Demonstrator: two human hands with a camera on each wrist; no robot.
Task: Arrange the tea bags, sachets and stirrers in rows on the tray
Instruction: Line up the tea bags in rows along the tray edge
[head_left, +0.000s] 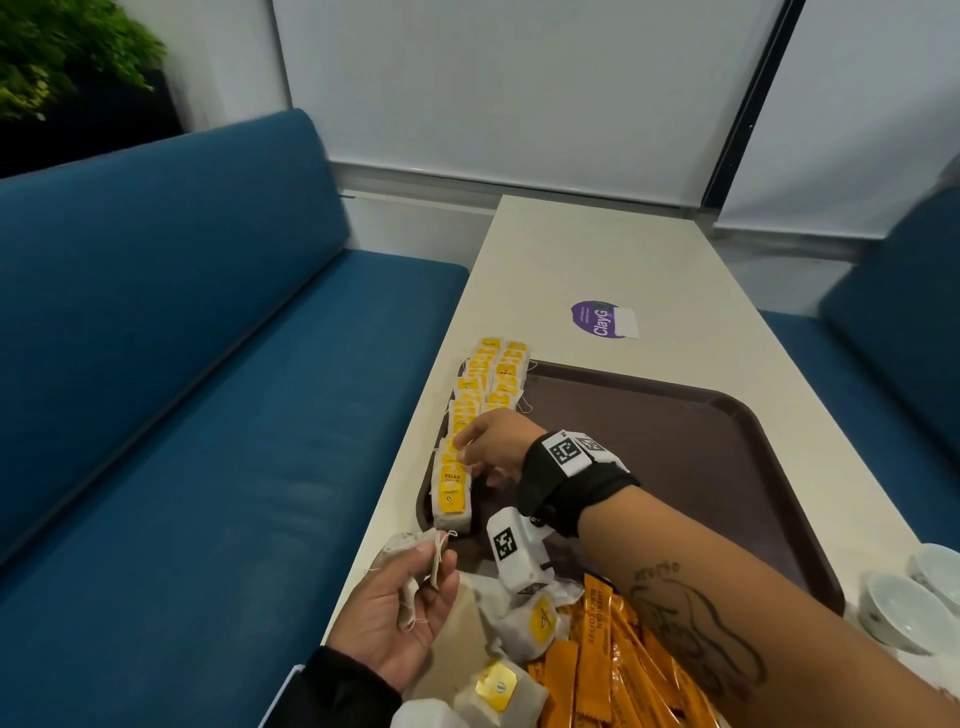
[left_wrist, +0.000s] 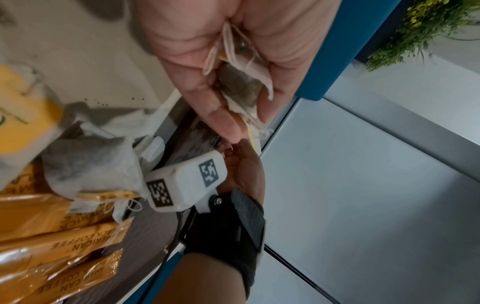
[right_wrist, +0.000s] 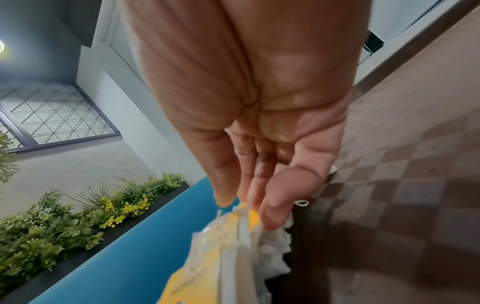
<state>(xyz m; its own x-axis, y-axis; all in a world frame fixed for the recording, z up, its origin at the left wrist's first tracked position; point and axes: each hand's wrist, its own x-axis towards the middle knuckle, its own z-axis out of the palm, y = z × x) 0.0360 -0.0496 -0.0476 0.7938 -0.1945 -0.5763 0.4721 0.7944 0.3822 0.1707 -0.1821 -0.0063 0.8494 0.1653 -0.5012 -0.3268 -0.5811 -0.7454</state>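
A brown tray (head_left: 675, 441) lies on the white table. Along its left edge stand two rows of tea bags (head_left: 488, 374) with yellow tags. My right hand (head_left: 483, 452) reaches across to the near part of these rows, its straight fingers touching the bags' tops (right_wrist: 228, 246). My left hand (head_left: 410, 597) hovers at the table's left edge, near the tray's near left corner, and grips a few crumpled tea bags (head_left: 410, 551), which the left wrist view shows between thumb and fingers (left_wrist: 241, 86). A pile of loose tea bags (head_left: 530, 618) and orange coffee sachets (head_left: 613, 660) lies at the tray's near end. No stirrers show.
A blue bench (head_left: 208, 364) runs along the table's left side, another at the right. A purple sticker (head_left: 597, 318) sits on the table beyond the tray. White bowls (head_left: 904, 608) stand at the near right. The tray's middle and right are bare.
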